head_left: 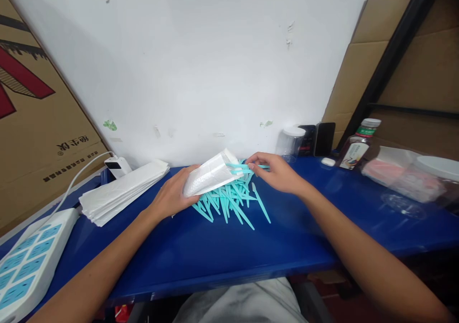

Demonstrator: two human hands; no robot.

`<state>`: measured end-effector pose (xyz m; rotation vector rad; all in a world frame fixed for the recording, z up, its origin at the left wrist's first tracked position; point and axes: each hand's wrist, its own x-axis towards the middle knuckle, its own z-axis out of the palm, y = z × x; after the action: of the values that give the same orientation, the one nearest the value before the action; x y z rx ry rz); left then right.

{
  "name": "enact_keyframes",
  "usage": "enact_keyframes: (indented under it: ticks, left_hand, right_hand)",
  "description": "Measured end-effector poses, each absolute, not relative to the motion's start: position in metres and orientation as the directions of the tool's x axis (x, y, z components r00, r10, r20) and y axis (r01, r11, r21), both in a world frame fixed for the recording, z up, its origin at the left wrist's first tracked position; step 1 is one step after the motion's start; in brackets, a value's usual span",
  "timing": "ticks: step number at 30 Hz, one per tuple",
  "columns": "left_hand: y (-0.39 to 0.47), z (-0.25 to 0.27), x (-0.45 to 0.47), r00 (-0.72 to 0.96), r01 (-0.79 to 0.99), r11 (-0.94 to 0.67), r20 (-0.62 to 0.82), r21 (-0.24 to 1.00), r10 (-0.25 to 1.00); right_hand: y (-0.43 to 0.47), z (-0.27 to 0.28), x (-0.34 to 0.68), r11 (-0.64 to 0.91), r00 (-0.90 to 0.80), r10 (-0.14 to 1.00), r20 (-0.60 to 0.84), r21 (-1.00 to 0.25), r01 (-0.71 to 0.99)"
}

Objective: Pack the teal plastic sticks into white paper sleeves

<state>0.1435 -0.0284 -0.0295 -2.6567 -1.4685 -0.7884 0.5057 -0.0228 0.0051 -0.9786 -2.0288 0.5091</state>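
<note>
My left hand (175,191) is closed around the lower end of a white bubble-lined pouch (207,173), tilted with its mouth towards the right. My right hand (274,171) pinches a few slim turquoise plastic sticks (237,168), whose far ends lie at the pouch's mouth; how far in they reach is hard to see. Beneath the pouch, a loose pile of the same turquoise sticks (229,202) is spread on the blue table (215,256). One stick (262,206) with a pale tip lies at the pile's right side.
Stacked flat white pouches (124,191) lie left, beside a white device (118,166) with a cable and a power strip (34,261). Towards the right stand a clear jar (290,143), two phones (324,139), a bottle (358,146) and a bag of pink items (403,172). A wall (215,74) rises behind.
</note>
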Motion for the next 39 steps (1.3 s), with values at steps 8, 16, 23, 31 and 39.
enact_keyframes:
  ticks: [8, 16, 23, 31, 39]
  left_hand:
    - [-0.036, -0.035, 0.156, 0.554, 0.734, -0.668, 0.463, 0.119, 0.691]
    - [-0.04, -0.041, 0.165, 0.293, 0.725, -0.597, 0.631, 0.343, 0.718]
    - [-0.007, -0.042, 0.136, -0.219, 0.484, -0.525, 0.678, 0.7, 0.702]
    - [0.002, -0.036, 0.116, -0.216, 0.523, -0.452, 0.626, 0.723, 0.75]
    - [-0.02, -0.035, 0.134, 0.148, 0.746, -0.469, 0.569, 0.473, 0.809]
  right_hand:
    - [-0.032, 0.004, 0.483, 0.775, -0.382, 0.627, 0.679, -0.493, 0.396]
    - [-0.045, 0.01, 0.475, 0.834, -0.083, 0.385, 0.919, -0.308, 0.457]
    - [-0.02, 0.002, 0.506, 0.373, -0.214, 0.896, 0.39, -0.395, 0.84]
    - [-0.015, -0.018, 0.5, 0.269, -0.295, 0.944, -0.146, -0.177, 0.947]
    - [-0.008, -0.035, 0.486, 0.389, -0.349, 0.917, 0.192, -0.24, 0.89]
